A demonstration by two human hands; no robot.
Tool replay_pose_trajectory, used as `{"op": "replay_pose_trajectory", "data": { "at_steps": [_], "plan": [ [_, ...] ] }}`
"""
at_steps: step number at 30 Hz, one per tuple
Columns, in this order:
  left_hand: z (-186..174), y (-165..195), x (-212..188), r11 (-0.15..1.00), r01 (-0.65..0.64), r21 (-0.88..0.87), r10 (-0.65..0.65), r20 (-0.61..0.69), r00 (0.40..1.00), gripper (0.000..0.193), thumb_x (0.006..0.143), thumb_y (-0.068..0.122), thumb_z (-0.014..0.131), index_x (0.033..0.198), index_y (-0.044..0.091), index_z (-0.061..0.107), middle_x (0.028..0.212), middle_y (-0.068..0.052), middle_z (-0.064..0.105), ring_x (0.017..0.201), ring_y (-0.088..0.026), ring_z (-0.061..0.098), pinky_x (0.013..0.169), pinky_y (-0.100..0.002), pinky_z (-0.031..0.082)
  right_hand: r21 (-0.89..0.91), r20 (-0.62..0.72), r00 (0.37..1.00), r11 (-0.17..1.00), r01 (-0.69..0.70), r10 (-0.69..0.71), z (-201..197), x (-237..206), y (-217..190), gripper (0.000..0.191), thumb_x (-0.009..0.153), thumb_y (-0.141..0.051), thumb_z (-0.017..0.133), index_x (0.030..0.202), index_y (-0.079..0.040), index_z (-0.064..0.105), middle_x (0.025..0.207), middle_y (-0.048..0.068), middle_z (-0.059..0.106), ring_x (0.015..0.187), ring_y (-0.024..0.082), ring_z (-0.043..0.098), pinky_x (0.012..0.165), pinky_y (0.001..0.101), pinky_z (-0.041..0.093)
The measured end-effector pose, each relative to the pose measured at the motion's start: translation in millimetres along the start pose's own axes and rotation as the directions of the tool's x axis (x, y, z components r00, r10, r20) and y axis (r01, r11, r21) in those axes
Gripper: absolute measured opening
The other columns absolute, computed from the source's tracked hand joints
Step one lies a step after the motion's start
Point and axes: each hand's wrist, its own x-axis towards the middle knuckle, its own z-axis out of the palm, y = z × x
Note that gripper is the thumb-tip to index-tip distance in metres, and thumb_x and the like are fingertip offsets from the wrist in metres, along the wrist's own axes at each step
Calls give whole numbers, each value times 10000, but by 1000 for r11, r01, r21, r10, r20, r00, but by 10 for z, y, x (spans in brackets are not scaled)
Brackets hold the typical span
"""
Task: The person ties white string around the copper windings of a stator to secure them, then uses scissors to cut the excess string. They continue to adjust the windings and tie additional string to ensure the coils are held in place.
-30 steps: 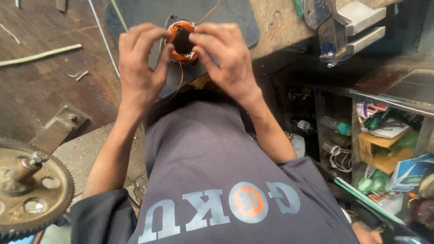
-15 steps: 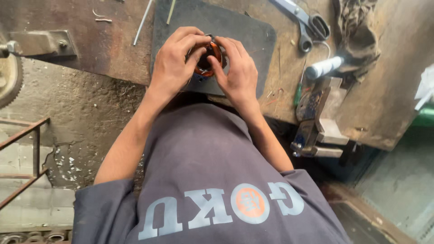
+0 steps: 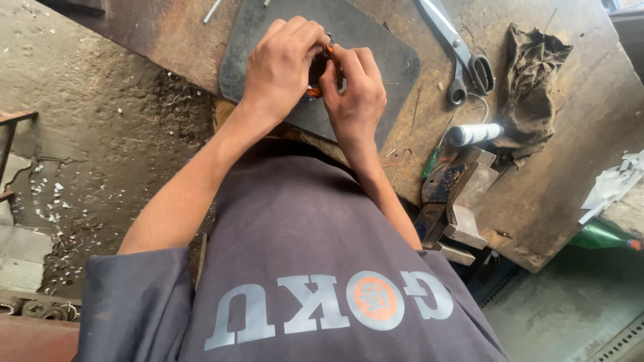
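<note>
Both my hands close around a small round coil of copper-orange wire (image 3: 315, 90) over a dark grey mat (image 3: 376, 47) on a worn wooden workbench. My left hand (image 3: 285, 64) covers the coil from above and the left. My right hand (image 3: 355, 90) pinches it from the right with thumb and fingers. Most of the coil is hidden by my fingers; only an orange edge shows between them.
Large scissors (image 3: 463, 60) lie right of the mat, beside a crumpled dark rag (image 3: 533, 80). A white cylinder (image 3: 476, 134) and a green-handled screwdriver (image 3: 433, 161) lie near a metal vise (image 3: 456, 208) at the bench edge. Paper scraps (image 3: 614, 188) sit far right. Littered concrete floor (image 3: 87, 154) lies left.
The view has swung right and closer, bringing scissors, rag and vise into sight. My hands have closed more tightly over the coil, hiding more of it.
</note>
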Motion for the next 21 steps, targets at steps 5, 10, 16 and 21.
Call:
{"op": "replay_pose_trajectory", "data": {
  "at_steps": [5, 10, 16, 21],
  "plan": [
    [-383, 79, -44, 968, -202, 148, 215, -82, 973, 239, 966, 82, 703, 1195, 45, 648, 1209, -76, 667, 1065, -302, 646, 894, -408, 548, -4, 41, 959, 960, 281, -281, -326, 9, -74, 282, 936, -36, 720, 1210, -26, 653, 1180, 112, 648, 1022, 286, 672, 878, 374, 559],
    [-542, 346, -591, 939, -159, 305, 177, -31, 984, 264, 1065, 140, 721, 1318, 89, 665, 1351, -3, 650, 943, -180, 651, 801, -319, 554, -56, 222, 845, 858, 510, -487, -624, 53, -26, 297, 1000, -77, 776, 1282, -101, 689, 1332, -1, 663, 1011, 211, 663, 904, 346, 542],
    [-94, 297, -729, 726, -166, 668, 192, 36, 981, 287, 893, 123, 690, 1177, 91, 704, 1289, 11, 676, 734, -111, 564, 609, -256, 458, -88, 434, 754, 810, 579, -492, -474, 190, 96, 182, 931, -125, 792, 1110, -157, 781, 1259, -62, 734, 791, 151, 629, 718, 324, 495],
    [-79, 243, -658, 796, -145, 588, 190, -15, 982, 204, 917, 112, 689, 1118, 86, 714, 1234, -4, 660, 827, -130, 579, 657, -278, 462, -78, 350, 812, 849, 523, -468, -405, 106, 45, 179, 970, -77, 754, 1121, -174, 749, 1244, -83, 714, 1001, 132, 733, 800, 305, 514]
  ]
}}
